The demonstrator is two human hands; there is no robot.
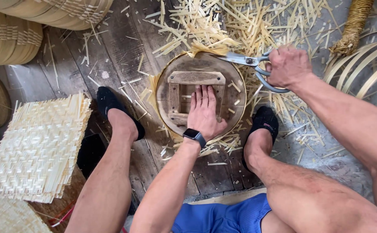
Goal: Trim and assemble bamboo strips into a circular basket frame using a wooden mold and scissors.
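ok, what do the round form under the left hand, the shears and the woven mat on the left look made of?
Round form: looks like worn, unfinished wood; grain, grey-brown stains and a nailed block frame show, with the left hand flat on it. Shears in the right hand: bare grey metal, dull sheen. Woven mat: pale flat strips, probably split bamboo, raw and unvarnished, with frayed ends.
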